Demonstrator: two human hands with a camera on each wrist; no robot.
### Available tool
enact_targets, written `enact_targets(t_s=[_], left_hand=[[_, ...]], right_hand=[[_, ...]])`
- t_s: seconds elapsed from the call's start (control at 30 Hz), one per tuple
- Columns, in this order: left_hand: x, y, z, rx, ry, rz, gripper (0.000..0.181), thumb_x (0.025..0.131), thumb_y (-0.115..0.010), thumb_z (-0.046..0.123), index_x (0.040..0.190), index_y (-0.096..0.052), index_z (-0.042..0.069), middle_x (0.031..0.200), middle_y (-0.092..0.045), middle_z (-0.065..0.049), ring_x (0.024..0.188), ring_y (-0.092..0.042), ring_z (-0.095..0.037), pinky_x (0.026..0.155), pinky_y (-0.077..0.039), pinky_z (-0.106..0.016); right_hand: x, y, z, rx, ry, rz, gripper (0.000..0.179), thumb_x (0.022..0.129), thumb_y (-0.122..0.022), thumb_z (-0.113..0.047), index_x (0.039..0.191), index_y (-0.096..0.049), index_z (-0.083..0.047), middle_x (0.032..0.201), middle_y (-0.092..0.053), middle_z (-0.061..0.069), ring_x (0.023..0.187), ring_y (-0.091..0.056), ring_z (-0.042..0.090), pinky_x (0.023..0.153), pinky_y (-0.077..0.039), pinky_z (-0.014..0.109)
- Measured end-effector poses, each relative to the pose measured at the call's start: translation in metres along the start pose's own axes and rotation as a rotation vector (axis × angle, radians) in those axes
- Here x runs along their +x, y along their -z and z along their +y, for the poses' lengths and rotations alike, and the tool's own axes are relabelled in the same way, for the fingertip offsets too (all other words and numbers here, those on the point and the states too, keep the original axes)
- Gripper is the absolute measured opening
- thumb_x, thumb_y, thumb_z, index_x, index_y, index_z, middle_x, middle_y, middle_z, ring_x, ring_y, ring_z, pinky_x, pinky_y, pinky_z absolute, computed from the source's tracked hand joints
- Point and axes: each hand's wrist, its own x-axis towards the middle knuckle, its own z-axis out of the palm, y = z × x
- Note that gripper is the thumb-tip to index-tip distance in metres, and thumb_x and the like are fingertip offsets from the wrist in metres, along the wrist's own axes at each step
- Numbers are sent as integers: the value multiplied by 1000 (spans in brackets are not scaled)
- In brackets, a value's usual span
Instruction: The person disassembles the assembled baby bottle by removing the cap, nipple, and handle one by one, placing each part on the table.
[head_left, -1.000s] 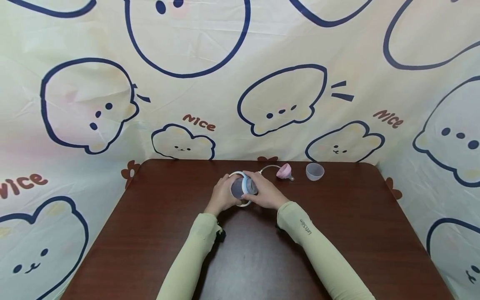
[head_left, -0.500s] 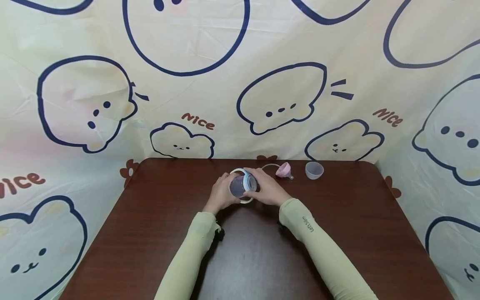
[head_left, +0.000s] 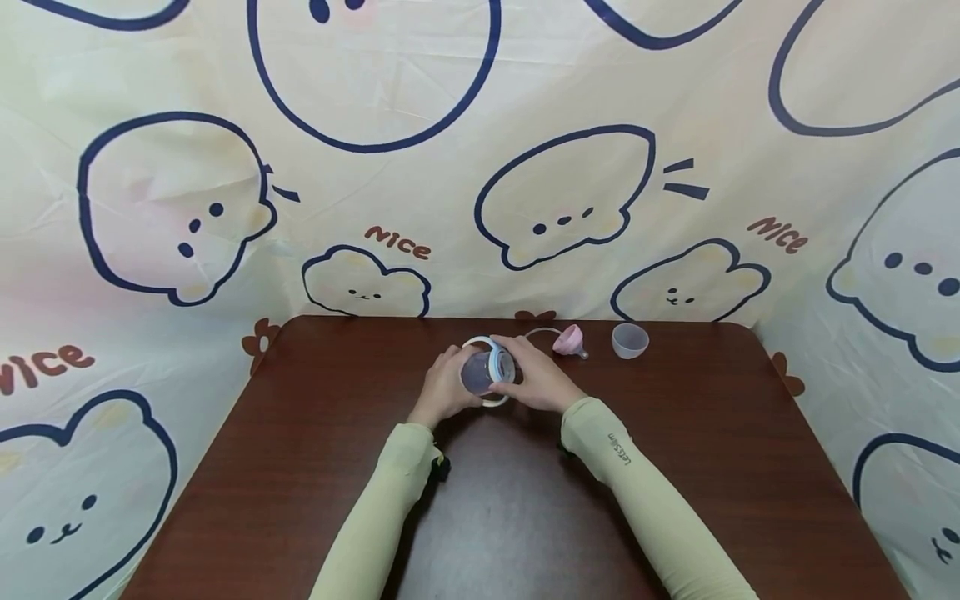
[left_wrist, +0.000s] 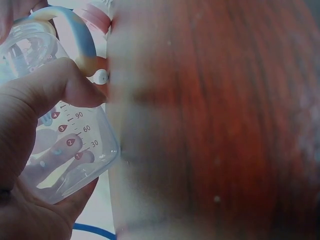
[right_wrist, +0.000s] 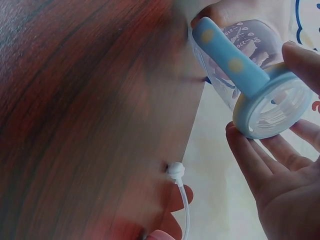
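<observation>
Your left hand (head_left: 442, 387) gripped the bottle (head_left: 476, 374) round its clear body; your right hand (head_left: 537, 379) pinched the blue collar (right_wrist: 242, 114) at its mouth. In the head view, the bottle's long axis ran roughly 9-to-3 o'clock, mouth toward 3 and tipped upward. The pink funnel-shaped part (head_left: 570, 340) lay between 2 and 3 o'clock from the bottle, nearer your right hand.
</observation>
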Motion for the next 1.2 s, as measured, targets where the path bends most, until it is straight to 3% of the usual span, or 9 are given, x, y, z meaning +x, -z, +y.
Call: enact_targets(t_s=[0.63,1.2], left_hand=[[0,1,2,-7,-13,16,86,55,-101,14,133,-64,18,118,-62,-9,108,-58,-31,95,-52,-54],[-1,0,1,-18,0,12,87,55,-99,11,133,-63,20,119,-62,-10,108,-58,-31,94,-52,-54]], right_hand=[[-2,4,2,-15,5,22,83,89,-83,-34,158,-39,-20,145,-54,7,131,-55,26,113,-45,49],[-5,17,7,9,-61,25,86,87,-83,-39,159,-38,-27,150,-51,6,131,-57,27,110,-48,52]])
